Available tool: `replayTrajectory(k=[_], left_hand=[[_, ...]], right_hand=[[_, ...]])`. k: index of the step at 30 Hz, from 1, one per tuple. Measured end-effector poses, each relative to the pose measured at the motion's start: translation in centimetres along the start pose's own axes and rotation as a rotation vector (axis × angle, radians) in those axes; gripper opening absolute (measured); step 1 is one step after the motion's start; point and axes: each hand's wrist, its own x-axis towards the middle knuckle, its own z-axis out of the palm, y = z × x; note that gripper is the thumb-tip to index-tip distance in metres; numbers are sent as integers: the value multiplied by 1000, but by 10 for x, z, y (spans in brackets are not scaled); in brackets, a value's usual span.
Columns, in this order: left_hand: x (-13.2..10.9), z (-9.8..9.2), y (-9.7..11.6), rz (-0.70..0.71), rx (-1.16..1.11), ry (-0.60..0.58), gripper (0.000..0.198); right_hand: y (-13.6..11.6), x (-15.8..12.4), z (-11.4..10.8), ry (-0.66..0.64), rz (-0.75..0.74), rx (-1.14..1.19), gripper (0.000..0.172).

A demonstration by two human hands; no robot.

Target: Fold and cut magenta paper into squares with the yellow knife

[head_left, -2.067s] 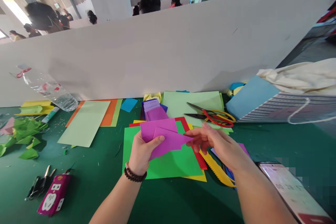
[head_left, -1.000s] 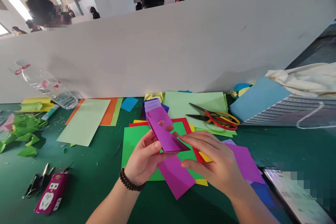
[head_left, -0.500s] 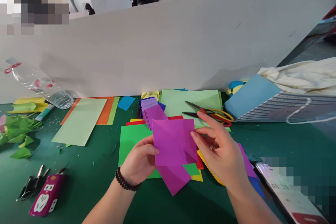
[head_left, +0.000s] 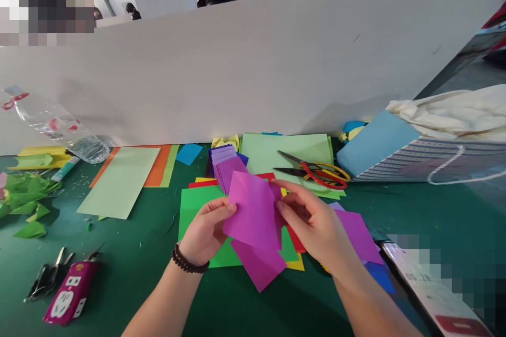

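Observation:
A magenta square of paper [head_left: 253, 213] is raised between my two hands, slightly bowed. My left hand [head_left: 211, 226] pinches its left edge between thumb and fingers. At the right edge, my right hand [head_left: 302, 216] grips the paper with thumb and fingertips. Another magenta sheet [head_left: 259, 268] lies beneath it on a green sheet [head_left: 193, 210], with red and yellow paper showing below. Just behind stands a pile of folded purple pieces [head_left: 227, 166]. Two pairs of scissors [head_left: 316, 172] rest on pale green sheets [head_left: 272, 150].
A blue striped bag [head_left: 391, 152] stands at right, near a phone [head_left: 430, 289]. Left are a plastic bottle [head_left: 63, 126], a pale green sheet [head_left: 122, 184], green folded pieces [head_left: 27, 197], keys [head_left: 49, 276] and a magenta case [head_left: 71, 292]. A white partition [head_left: 237, 73] spans the back.
The magenta square has turned and bowed, its right edge drawn inward. My right hand has moved left, uncovering more of the scissors and the purple paper by the phone.

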Motion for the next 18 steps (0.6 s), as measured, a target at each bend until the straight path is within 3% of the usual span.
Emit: replayTrajectory(k=[4,9,14,18], left_hand=[[3,-2,-2,59,40,42,31],[9,-5,-5,132,124,95,38],[15,-15,-3,271,182,188,42],[15,-17,-2,177,190,109,47]], right_hand=[[6,3,3,-49,56,145,55],[15,6,8,-157,166,266,60],[18,8,4,-53,192,110,44],[23,14,10,-26,211,138,45]])
